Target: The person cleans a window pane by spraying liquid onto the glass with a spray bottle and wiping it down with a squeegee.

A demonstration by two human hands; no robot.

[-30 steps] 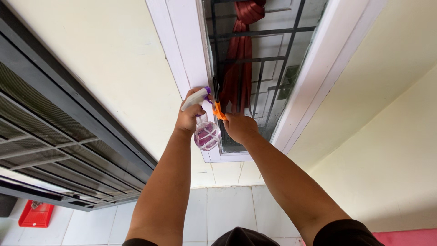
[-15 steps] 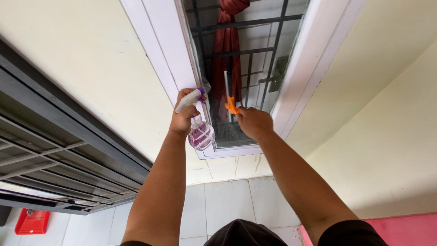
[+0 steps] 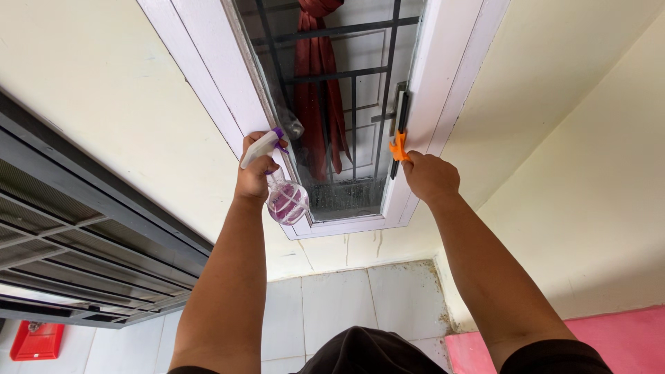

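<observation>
My left hand (image 3: 253,174) grips a clear spray bottle (image 3: 284,197) with pink liquid and a white and purple trigger head, held against the left side of a white window frame (image 3: 208,76). My right hand (image 3: 431,176) holds an orange-handled squeegee (image 3: 397,142) with a black blade, upright at the right edge of the window glass (image 3: 346,194). The lower part of the glass looks wet. Behind it are dark metal bars and a tied red curtain (image 3: 315,90).
A cream wall (image 3: 118,118) surrounds the window. A dark grey louvred shutter (image 3: 76,242) runs along the left. White floor tiles (image 3: 332,305) lie below, with a red box (image 3: 36,339) at far left and a pink mat (image 3: 623,332) at lower right.
My right hand swept the squeegee across the glass from the left edge to the right edge. The view shifted, so the window and my left hand with the bottle appear further left.
</observation>
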